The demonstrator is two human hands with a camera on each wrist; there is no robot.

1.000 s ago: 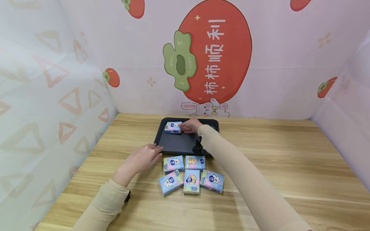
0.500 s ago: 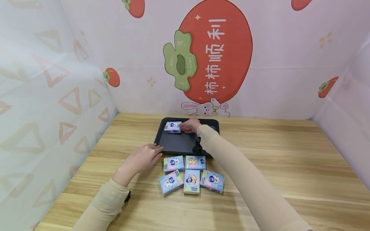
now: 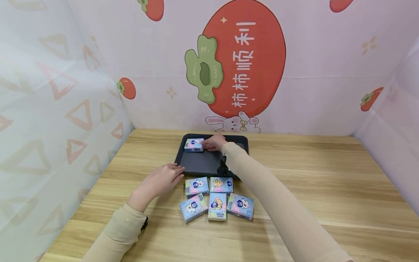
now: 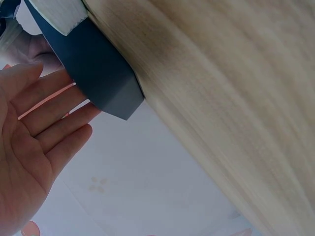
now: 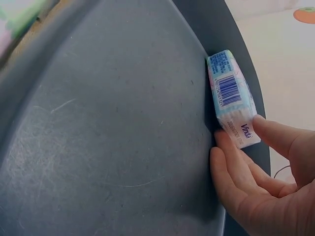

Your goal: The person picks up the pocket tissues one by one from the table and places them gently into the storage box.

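A dark grey tray (image 3: pixel 203 162) lies toward the back of the table. In its far left corner sits a small tissue pack (image 3: pixel 194 145) with blue and pink print. My right hand (image 3: pixel 214 142) reaches over the tray and pinches the near end of this pack; in the right wrist view the thumb (image 5: pixel 275 135) and forefinger meet its white end, marked Vinda. My left hand (image 3: pixel 163 178) touches the tray's near left corner, its fingers extended along the wall in the left wrist view.
Several more tissue packs lie flat in front of the tray, among them a left one (image 3: pixel 194 207), a middle one (image 3: pixel 217 206) and a right one (image 3: pixel 240 206). A printed cloth wall (image 3: pixel 311 105) stands behind the wooden table (image 3: pixel 327 174).
The tissue pack in the tray has shifted slightly to the left, and my right hand has moved with it. My left hand and the packs in front stay put.
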